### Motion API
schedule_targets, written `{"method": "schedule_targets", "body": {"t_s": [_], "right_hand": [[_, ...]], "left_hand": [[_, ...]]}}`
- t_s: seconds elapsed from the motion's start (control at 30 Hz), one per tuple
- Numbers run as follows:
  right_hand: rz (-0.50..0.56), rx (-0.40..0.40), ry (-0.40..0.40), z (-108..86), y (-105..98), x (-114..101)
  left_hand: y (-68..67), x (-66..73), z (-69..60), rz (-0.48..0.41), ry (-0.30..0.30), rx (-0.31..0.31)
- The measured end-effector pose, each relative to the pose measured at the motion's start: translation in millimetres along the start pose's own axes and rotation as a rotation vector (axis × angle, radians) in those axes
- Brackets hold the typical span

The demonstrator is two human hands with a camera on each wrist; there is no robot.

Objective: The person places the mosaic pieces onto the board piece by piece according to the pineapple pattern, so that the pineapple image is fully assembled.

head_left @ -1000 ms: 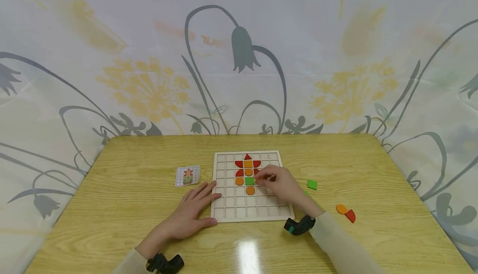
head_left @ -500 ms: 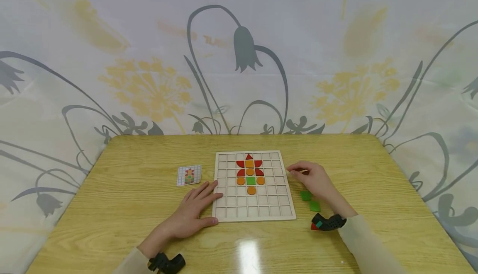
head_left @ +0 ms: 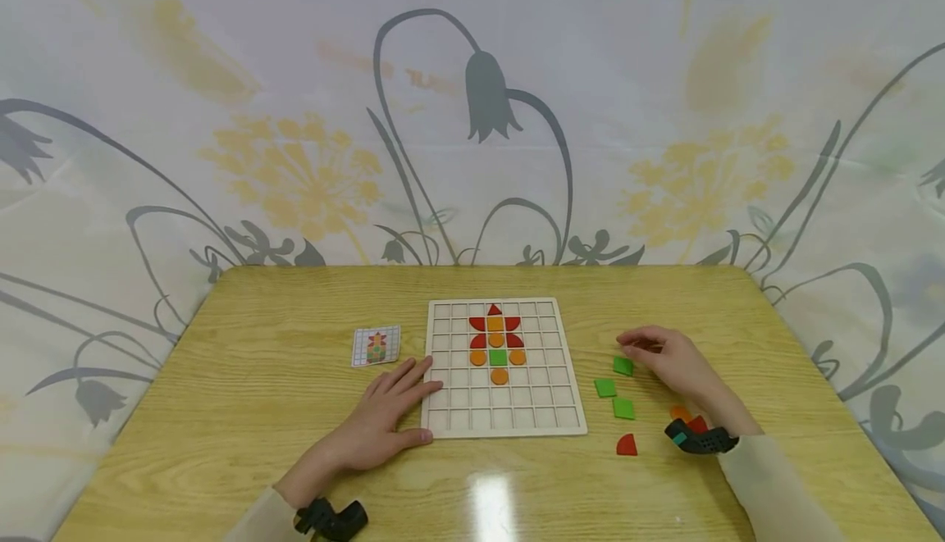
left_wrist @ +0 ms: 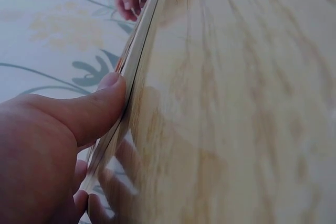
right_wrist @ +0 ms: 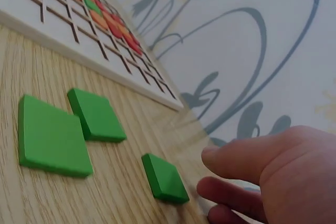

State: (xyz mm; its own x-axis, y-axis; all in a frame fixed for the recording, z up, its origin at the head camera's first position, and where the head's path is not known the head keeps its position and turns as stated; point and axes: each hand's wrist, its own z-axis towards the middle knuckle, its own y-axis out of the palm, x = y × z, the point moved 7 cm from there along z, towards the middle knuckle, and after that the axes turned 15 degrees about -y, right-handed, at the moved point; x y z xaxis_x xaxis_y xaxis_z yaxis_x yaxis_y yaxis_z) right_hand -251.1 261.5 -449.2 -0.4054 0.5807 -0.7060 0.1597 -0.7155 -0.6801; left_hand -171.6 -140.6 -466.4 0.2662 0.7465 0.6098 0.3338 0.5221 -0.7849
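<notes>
My left hand (head_left: 376, 423) lies with fingers spread, its fingertips and thumb touching the left edge of the white grid board (head_left: 458, 419). On the board are a red triangle (head_left: 494, 310), red quarter circles (head_left: 477, 342), an orange square (head_left: 495, 325), several orange discs (head_left: 518, 357) and a green square tile (head_left: 498, 357). Off the board's right side, my right hand (head_left: 675, 362) hovers with loosely bent fingers and holds nothing. Closest to its fingertips is a loose green square tile (right_wrist: 165, 178), with a small gap between them in the right wrist view.
Two more green tiles (head_left: 605, 388) lie between board and right hand. A red quarter circle (head_left: 626, 444) sits nearer the front. Under the right wrist, an orange piece (head_left: 680, 414) and another red piece (head_left: 697, 424) are partly hidden. Left of the board lies a pattern card (head_left: 376, 347).
My right hand has let go of an orange disc, now in the cell right of the green tile, and moved right to the loose green tiles. My left hand stays put.
</notes>
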Motion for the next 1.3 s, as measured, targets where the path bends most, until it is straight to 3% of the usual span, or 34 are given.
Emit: {"method": "schedule_targets", "body": {"t_s": [0.33,0.7,0.97,1.3], "right_hand": [[0.034,-0.080,-0.026,-1.6,2,10],[0.101,-0.102,-0.049,-4.4,3,13],[0.048,-0.112,-0.075,-3.4,2,11],[0.155,-0.127,-0.029,-5.0,8,14]], "left_hand": [[-0.6,0.3,-0.2,0.004,-0.013,-0.003],[-0.1,-0.3,-0.6,0.009,-0.009,-0.003],[0.0,-0.6,0.1,0.007,-0.008,-0.003],[0.5,-0.9,0.2,0.010,-0.005,-0.001]]}}
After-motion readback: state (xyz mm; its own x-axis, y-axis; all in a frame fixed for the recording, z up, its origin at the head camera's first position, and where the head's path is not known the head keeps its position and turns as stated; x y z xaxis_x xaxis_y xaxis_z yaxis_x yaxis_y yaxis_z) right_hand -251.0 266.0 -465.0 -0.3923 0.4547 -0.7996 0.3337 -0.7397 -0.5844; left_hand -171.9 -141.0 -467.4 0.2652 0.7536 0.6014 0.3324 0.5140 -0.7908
